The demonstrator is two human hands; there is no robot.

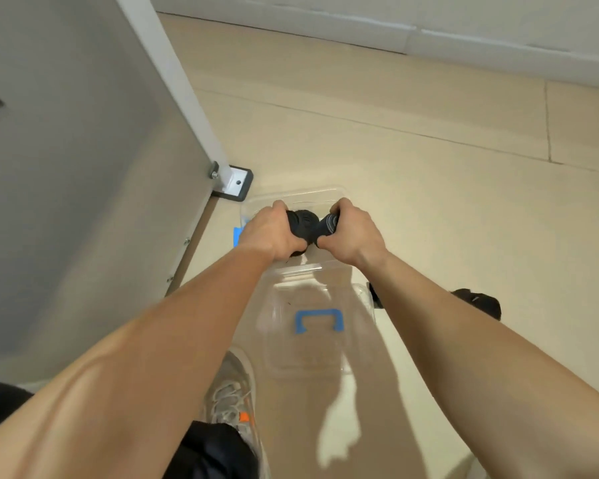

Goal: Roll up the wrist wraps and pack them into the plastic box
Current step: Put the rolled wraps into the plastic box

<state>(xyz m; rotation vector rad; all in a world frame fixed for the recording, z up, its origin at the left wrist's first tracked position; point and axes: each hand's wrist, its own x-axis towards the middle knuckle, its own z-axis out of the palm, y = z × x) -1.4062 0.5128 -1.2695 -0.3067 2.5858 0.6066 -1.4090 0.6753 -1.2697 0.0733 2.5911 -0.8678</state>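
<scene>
While left hand [269, 234] and right hand [356, 233] grip wraps [304, 221], lid [317, 335] lies beside box [301, 195].

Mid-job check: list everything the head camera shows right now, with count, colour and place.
rolled wrist wraps: two, black, one in each grip, over the box
plastic box: one, clear, open, on the floor under the hands
box lid: one, clear with a blue handle, on the floor nearer the person
blue piece: one, at the box's left edge; kind unclear
black item: one, on the floor right of the lid, partly hidden; cannot tell what
grey panel: one, with a white leg, left
shoe: one, grey-white with an orange tag, bottom centre
left grip: person's hand, holds one roll
right grip: person's hand, holds the other roll
</scene>
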